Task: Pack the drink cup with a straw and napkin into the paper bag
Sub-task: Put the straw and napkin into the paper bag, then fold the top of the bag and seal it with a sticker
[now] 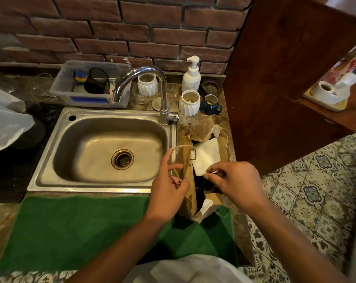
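A brown paper bag stands open on the counter just right of the sink. My left hand grips its left rim and twine handle. My right hand pinches the near corner of a white napkin, which lies across the bag's mouth. The inside of the bag is dark; a thin dark stick shows there, perhaps a straw. The cup is hidden from me.
A steel sink with a chrome tap lies to the left. White jars, a blue mug and a soap pump stand behind the bag. A green mat covers the front edge. A wooden panel rises at right.
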